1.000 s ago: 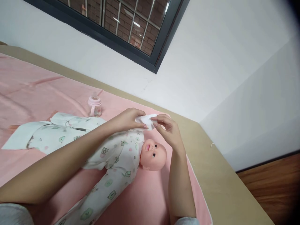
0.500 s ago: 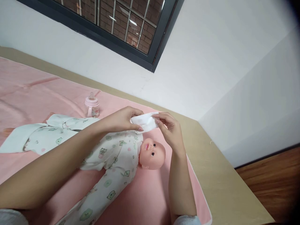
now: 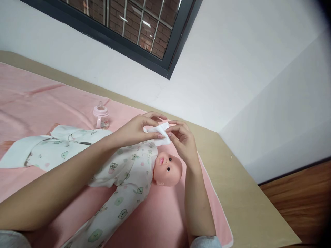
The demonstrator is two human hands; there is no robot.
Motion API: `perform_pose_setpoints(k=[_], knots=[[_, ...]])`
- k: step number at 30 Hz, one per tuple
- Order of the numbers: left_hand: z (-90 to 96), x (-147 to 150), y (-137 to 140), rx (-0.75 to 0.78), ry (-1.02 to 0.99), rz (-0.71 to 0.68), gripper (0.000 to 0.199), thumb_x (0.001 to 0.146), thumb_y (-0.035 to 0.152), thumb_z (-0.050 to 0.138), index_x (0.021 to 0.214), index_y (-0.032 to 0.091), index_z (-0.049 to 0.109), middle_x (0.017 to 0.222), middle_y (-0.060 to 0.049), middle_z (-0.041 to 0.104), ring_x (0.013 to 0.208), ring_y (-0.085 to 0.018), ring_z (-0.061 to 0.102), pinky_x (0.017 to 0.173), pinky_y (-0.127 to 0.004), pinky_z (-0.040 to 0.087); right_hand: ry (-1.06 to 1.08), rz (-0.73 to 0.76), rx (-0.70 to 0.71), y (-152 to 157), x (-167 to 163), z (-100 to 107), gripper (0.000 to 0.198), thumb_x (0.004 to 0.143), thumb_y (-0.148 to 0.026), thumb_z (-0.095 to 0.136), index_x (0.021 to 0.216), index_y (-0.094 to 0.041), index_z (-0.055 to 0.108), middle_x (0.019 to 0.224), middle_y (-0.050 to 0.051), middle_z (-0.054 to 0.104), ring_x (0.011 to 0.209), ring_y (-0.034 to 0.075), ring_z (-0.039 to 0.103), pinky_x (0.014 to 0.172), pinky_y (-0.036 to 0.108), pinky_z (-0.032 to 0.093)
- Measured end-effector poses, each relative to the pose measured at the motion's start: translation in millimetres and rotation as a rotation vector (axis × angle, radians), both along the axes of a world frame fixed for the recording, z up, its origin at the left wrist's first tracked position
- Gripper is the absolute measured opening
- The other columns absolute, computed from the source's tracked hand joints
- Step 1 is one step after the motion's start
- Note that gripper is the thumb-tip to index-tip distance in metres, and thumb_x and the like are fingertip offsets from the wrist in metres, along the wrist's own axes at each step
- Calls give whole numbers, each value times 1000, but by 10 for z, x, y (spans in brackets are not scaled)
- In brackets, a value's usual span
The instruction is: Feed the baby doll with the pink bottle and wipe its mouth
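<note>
A small white tissue, partly folded over, is held up between my two hands above the doll's chest and head. My left hand pinches its left side between thumb and fingers. My right hand grips the right edge with thumb and fingertips. Just below the hands lies a baby doll on its back, its bald head to the right and eyes open. It wears a white suit printed with green and pink animals, and my left forearm hides part of its body.
A pink baby bottle with a handle stands beyond the doll. Under everything spreads a pink blanket on a wooden table. White walls and a dark-framed window rise behind; brown wood panelling is at lower right.
My right hand has moved left toward my left hand, and the tissue has gone from spread flat to folded over. The doll and bottle have not moved.
</note>
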State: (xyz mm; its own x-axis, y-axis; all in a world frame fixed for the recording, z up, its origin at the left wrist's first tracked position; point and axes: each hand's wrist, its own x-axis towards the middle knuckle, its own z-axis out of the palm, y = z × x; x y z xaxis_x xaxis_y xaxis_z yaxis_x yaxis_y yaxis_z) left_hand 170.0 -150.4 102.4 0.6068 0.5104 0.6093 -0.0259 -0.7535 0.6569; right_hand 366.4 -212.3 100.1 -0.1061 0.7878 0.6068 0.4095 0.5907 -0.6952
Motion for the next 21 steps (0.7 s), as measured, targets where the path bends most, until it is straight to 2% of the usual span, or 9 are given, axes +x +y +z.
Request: perform_pose_setpoints(k=[3,6,10,14,17,21], knots=[[10,19,-34,-30,-31,-1,15,81,34,73,92,24,76,129,-2,57,127,-24,46,105,-32,37,43,51,-35,0,-40,-18,13,86,-34,60,94,-27,69,122,4,54,111,16,59,92,32,54],[48,1,-74,-154,-45,-24,19,82,35,71,95,22,75,124,-3,61,117,-24,54,97,-31,44,37,105,-68,-22,-73,-13,14,86,-34,60,95,-28,69,122,4,55,117,17,56,95,33,53],[116,-89,-107,-379,-65,23,30,78,44,71,95,19,71,98,-5,68,94,-24,62,74,-28,50,56,105,-77,-18,-54,4,14,84,-35,63,94,-28,69,119,4,58,112,16,58,93,33,53],[162,-171,-92,-408,21,24,33,75,47,71,81,16,67,72,-3,62,68,-18,58,55,-23,42,138,68,-83,159,99,-60,18,80,-39,66,90,-25,70,115,5,62,103,16,61,89,33,54],[137,-151,-64,-308,250,-90,30,78,42,68,70,14,60,65,-1,54,60,-14,51,51,-22,34,232,-19,-188,413,316,-257,24,76,-40,67,90,-22,68,109,5,67,90,14,63,89,34,53],[24,-25,-64,-178,512,-164,23,79,30,62,63,15,55,57,3,45,53,-11,41,49,-24,26,386,-168,-401,755,626,-745,25,68,-35,68,87,-19,67,99,4,70,83,14,64,90,33,51]])
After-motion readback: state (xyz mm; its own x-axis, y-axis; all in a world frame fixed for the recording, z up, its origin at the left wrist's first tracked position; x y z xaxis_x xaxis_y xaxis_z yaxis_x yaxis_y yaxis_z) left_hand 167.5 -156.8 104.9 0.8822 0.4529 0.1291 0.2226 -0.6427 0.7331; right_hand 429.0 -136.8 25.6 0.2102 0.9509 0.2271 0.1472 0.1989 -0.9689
